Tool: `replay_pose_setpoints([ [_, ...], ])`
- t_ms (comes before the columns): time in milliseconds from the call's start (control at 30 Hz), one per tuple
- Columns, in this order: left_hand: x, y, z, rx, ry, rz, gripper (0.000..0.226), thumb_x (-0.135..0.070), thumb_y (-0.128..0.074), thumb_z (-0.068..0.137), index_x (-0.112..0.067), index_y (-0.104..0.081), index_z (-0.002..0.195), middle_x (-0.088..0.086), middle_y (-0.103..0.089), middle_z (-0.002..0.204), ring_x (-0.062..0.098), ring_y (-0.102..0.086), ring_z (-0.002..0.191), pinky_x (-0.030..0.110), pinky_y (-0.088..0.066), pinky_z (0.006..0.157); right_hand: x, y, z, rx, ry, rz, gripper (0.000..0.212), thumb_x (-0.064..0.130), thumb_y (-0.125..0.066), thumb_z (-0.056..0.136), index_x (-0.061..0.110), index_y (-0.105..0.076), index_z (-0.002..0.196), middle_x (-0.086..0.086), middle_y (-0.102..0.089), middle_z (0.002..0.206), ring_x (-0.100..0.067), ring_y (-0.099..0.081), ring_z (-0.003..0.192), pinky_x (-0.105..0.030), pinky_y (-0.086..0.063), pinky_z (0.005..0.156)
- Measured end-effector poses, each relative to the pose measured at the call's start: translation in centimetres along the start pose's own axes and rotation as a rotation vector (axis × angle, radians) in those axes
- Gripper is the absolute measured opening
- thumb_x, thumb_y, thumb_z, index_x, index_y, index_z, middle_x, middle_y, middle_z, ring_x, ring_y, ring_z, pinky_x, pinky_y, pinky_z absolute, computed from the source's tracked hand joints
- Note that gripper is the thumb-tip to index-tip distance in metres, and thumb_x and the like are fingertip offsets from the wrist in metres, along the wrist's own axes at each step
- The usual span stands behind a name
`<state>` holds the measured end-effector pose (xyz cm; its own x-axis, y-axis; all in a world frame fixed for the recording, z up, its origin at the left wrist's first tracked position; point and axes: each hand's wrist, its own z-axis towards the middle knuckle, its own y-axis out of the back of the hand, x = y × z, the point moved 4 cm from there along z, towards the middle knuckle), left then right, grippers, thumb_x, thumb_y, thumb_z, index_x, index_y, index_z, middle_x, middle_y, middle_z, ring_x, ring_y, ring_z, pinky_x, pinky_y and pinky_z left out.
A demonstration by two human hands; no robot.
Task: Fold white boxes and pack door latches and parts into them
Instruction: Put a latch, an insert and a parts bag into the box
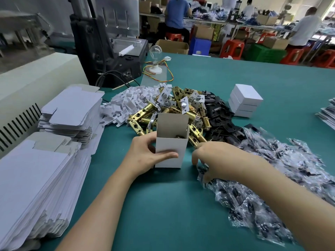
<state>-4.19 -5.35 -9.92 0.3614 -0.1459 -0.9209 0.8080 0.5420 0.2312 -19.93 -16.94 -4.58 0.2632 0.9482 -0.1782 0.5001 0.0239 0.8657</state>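
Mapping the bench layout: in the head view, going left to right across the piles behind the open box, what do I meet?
flat box blanks → white plastic pieces → brass door latches → black plates → stack of closed white boxes → flat stack at the right edge

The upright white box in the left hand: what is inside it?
Through the open top of the white box, held by the left hand, a bit of brass-coloured metal shows. The walls hide everything lower down.

1 open white box (171,151) standing, 3 closed boxes (243,102) stacked, 2 stacks of flat blanks (72,109). Latches (145,108) + parts bags (272,178): piles, too many to count tbh.
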Motion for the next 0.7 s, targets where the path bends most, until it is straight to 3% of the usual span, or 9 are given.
replay_pose_setpoints([
  [100,0.0,0.0,0.1,-0.006,0.007,0.000,0.038,-0.041,-0.093,0.064,-0.038,-0.075,0.097,-0.019,-0.080,0.095,-0.002,-0.074,0.088,0.014,-0.056,0.074,-0.3,0.0,0.0,-0.060,0.009,-0.011,0.051,0.043,-0.085,0.080,0.027,-0.067,0.125,0.003,-0.052,0.120,-0.022,-0.056,0.110,-0.037,-0.053,0.082],
  [167,0.0,0.0,0.1,-0.006,0.010,0.003,0.038,-0.041,-0.093,0.063,-0.038,-0.075,0.097,-0.018,-0.080,0.094,-0.002,-0.074,0.087,0.015,-0.056,0.073,-0.3,0.0,-0.1,-0.086,0.034,-0.002,0.046,0.043,-0.085,0.080,0.029,-0.068,0.120,0.006,-0.052,0.118,-0.020,-0.054,0.111,-0.039,-0.052,0.086],
  [300,-0.2,0.0,0.0,-0.006,0.004,0.018,0.036,-0.041,-0.092,0.064,-0.040,-0.074,0.095,-0.023,-0.078,0.091,-0.006,-0.072,0.083,0.012,-0.053,0.070,-0.2,-0.7,0.0,-0.059,0.077,0.030,0.059,0.039,-0.088,0.076,0.030,-0.059,0.127,0.007,-0.058,0.121,-0.018,-0.052,0.113,-0.032,-0.046,0.084],
  [500,-0.4,0.0,0.0,0.005,-0.007,0.029,0.034,-0.043,-0.091,0.064,-0.043,-0.073,0.093,-0.026,-0.077,0.089,-0.009,-0.071,0.080,0.009,-0.051,0.069,-0.6,-0.4,0.2,-0.191,0.065,0.038,0.023,0.034,-0.078,0.087,0.028,-0.069,0.106,0.009,-0.063,0.110,-0.015,-0.057,0.109,-0.034,-0.049,0.089],
  [633,-0.4,0.1,0.0,0.009,-0.015,0.043,0.029,-0.047,-0.091,0.063,-0.052,-0.075,0.088,-0.028,-0.077,0.091,-0.007,-0.072,0.084,0.011,-0.053,0.071,-2.3,1.4,-0.7,-0.390,-0.047,0.227,0.016,0.038,-0.073,0.093,0.026,-0.065,0.100,0.013,-0.065,0.100,-0.008,-0.063,0.097,-0.029,-0.054,0.085],
  [700,-0.6,0.2,0.1,0.022,-0.027,0.055,0.033,-0.052,-0.091,0.063,-0.062,-0.073,0.089,-0.030,-0.076,0.092,-0.005,-0.072,0.086,0.011,-0.054,0.072,-3.9,3.2,-2.1,-0.592,-0.153,0.372,0.017,0.043,-0.071,0.092,0.027,-0.065,0.094,0.014,-0.065,0.091,-0.002,-0.062,0.084,-0.025,-0.054,0.073],
])
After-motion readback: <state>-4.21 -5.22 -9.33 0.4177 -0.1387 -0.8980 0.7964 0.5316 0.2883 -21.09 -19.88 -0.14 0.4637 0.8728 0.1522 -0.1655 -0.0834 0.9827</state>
